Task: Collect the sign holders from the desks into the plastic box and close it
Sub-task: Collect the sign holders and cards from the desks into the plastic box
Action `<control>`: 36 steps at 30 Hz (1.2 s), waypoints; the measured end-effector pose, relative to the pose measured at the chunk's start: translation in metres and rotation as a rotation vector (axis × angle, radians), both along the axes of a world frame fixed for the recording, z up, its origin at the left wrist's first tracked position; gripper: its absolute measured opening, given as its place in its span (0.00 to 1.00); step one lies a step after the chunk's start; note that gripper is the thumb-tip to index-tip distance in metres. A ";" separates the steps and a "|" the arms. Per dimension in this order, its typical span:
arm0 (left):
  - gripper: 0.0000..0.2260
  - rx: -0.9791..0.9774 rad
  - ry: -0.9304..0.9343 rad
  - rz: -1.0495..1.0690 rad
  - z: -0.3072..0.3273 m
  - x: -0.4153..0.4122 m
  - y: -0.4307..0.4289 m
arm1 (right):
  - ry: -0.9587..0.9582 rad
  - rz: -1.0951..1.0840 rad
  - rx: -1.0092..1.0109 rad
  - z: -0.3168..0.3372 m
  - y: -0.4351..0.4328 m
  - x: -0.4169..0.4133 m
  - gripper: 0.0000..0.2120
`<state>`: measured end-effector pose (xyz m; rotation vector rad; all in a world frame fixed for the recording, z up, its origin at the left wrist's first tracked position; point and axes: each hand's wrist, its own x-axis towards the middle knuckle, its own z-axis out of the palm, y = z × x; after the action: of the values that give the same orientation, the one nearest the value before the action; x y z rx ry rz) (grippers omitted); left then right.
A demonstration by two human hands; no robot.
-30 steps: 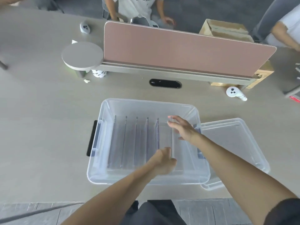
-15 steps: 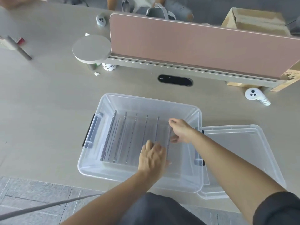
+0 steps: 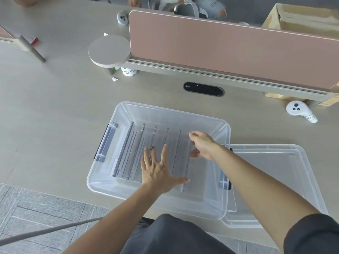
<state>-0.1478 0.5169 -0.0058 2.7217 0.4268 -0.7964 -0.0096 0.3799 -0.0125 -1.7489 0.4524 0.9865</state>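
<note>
Since half a second ago the left hand (image 3: 159, 169) has splayed its fingers flat across the holders (image 3: 122, 149). The right hand (image 3: 201, 145) still pinches the rightmost one's top edge, its fingertips partly hidden. These clear sheets stand on edge in a row inside the translucent box (image 3: 183, 204) on the counter (image 3: 55, 116), and only their grey edges can be made out. The box hides the left edge of the lid (image 3: 275, 180).

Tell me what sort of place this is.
Most likely an open-plan office: a long shared desk is split down the middle by a pink divider screen, and a black cable port is set into the desktop.
</note>
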 end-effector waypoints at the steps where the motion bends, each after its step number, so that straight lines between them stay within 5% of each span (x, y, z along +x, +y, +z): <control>1: 0.55 -0.020 -0.009 -0.008 0.000 0.000 0.000 | -0.009 -0.005 -0.002 -0.001 0.000 0.000 0.14; 5: 0.48 -0.032 -0.010 -0.043 0.000 0.002 0.001 | -0.027 -0.004 -0.014 -0.003 0.000 0.001 0.16; 25: 0.49 -0.023 -0.002 -0.053 0.000 0.001 0.001 | -0.006 0.046 -0.024 0.011 0.001 -0.004 0.15; 31: 0.48 -0.018 -0.092 -0.062 0.009 -0.001 0.002 | -0.181 0.314 -0.266 0.020 0.008 -0.006 0.18; 36: 0.30 -0.113 -0.318 0.037 0.025 0.004 0.011 | -0.441 0.532 -0.390 0.052 0.006 -0.002 0.20</control>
<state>-0.1443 0.5280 0.0193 2.6605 0.3479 -0.3547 -0.0119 0.3861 0.0391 -2.4413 -0.1289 0.8621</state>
